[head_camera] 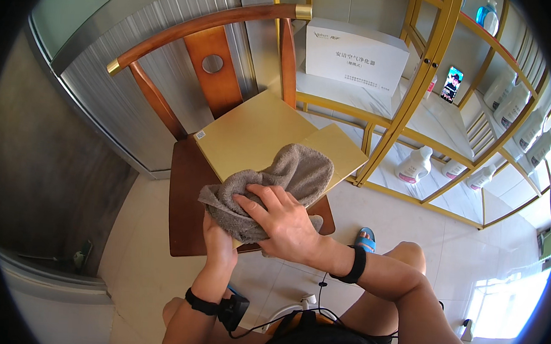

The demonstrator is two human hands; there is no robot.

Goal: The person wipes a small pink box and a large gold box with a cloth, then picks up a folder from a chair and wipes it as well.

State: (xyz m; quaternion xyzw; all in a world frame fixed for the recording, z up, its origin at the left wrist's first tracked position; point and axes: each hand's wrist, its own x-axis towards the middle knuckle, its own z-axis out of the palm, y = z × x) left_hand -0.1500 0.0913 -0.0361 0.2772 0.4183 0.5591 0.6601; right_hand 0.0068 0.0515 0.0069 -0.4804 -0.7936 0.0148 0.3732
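Both hands are on a bunched grey-brown terry cloth [299,168] above the near part of a gold-coloured flat box [259,129]. My right hand [282,223] presses on the cloth from above with its fingers bent into the folds. My left hand [219,237] is below and left of it, its fingers mostly hidden beneath the cloth. A small printed code sticker is at the box's left corner. The box lies at an angle on the seat of a brown wooden chair [187,209], and a narrower gold panel [337,152] extends from its right side.
The chair's curved backrest [208,21] stands beyond the box. A gold-framed shelf unit [390,126] at the right holds a white carton [356,55], a lit phone [452,84] and white plastic bottles [414,165]. Grey ribbed panelling [136,66] is behind the chair. A cable hangs near my wrists.
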